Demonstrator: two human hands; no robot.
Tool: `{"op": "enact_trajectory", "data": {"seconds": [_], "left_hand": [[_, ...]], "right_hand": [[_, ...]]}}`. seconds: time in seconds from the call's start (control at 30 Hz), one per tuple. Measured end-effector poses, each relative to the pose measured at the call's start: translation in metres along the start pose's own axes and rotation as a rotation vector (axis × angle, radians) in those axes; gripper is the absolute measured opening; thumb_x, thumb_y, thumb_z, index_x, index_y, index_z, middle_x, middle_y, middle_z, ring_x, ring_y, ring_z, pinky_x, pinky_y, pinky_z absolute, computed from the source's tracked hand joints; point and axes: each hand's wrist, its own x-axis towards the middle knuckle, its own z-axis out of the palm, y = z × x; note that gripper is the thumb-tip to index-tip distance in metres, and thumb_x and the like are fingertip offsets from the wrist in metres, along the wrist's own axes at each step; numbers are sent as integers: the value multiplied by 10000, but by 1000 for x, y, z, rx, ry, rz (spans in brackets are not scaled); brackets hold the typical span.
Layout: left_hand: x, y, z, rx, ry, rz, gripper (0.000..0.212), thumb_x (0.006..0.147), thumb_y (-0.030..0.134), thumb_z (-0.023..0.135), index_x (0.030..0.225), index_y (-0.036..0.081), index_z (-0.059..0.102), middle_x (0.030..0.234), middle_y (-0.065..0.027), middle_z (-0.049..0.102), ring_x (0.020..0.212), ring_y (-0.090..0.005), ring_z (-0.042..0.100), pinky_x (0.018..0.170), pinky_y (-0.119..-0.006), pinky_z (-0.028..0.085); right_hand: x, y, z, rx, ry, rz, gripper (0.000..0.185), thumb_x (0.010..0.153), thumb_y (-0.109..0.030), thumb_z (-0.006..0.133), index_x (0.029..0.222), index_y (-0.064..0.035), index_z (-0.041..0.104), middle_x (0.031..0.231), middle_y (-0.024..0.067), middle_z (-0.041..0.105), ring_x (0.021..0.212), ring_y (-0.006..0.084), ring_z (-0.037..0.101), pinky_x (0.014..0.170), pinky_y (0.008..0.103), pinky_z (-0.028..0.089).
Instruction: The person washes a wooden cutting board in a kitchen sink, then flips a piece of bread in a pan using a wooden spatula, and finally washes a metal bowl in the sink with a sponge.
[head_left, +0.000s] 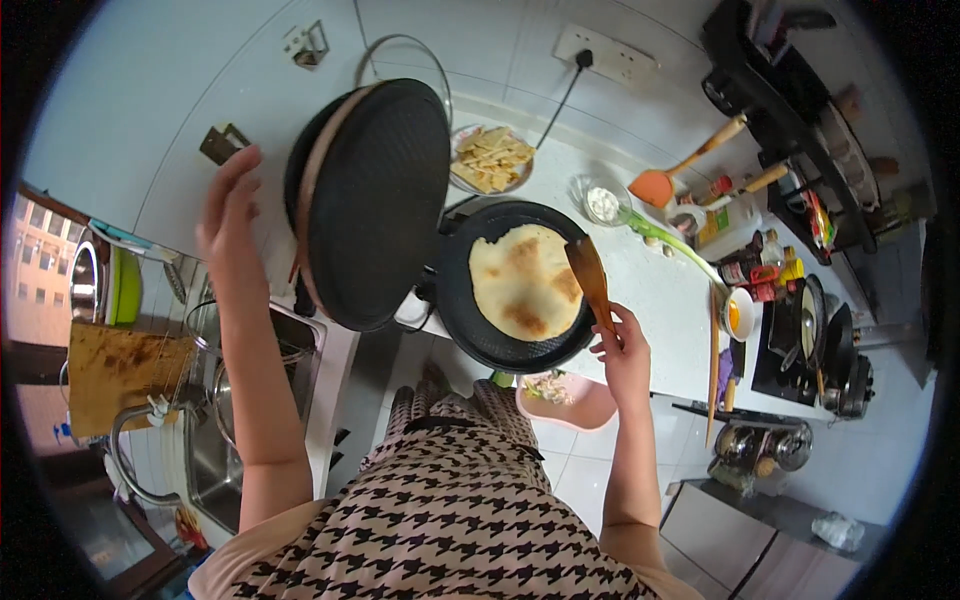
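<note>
In my right hand (626, 356) is a wooden spatula (587, 274), its blade over the right edge of a browned flatbread (525, 289). The flatbread lies on the round black plate of an electric griddle (465, 330), whose lid (375, 206) stands raised on the left. My left hand (229, 202) is lifted to the left of the lid, fingers apart and holding nothing. Behind the griddle, a plate (521, 180) bears a pile of cut flatbread strips (491, 159).
Right of the griddle are a glass bowl of white powder (604, 204), a green onion (675, 244), a bowl with egg yolk (739, 315) and a long rolling pin (712, 375). A pink basin (570, 409) stands below the counter edge. The sink (214, 465) is at left.
</note>
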Motion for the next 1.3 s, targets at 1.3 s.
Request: {"op": "enact_trajectory", "data": {"seconds": [1.3], "left_hand": [[-179,-52,197,592,-813,322,261,717,146,672,958,90,587,930,-85,574,889,-295,571,773,-384,471]], "right_hand": [[48,75,-25,447,-524,259,314,881,26,476,1183,21,559,845,52,641,626,81,566,514,206,411]]}}
